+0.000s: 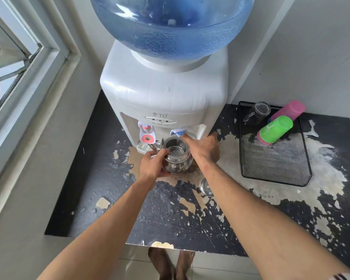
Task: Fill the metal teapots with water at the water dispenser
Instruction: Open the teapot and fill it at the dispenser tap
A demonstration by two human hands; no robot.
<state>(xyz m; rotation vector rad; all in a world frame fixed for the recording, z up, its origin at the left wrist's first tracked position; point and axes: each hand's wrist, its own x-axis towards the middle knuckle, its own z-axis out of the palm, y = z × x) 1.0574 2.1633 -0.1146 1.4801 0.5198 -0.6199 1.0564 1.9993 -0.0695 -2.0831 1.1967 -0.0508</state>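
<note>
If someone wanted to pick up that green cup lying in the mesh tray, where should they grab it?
Best around its side wall, from above. The green cup lies tipped on its side across a pink cup in the mesh tray, so its round body faces up and is free. Its mouth looks pressed toward the tray, leaving little rim to pinch.

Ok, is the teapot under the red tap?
No, the teapot sits under the blue tap, with the red tap off to its left.

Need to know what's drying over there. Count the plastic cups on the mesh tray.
3 that show: a green cup lying in front, a pink cup behind it, and another pink cup under the green one. A blue sliver between them may be a fourth.
</note>
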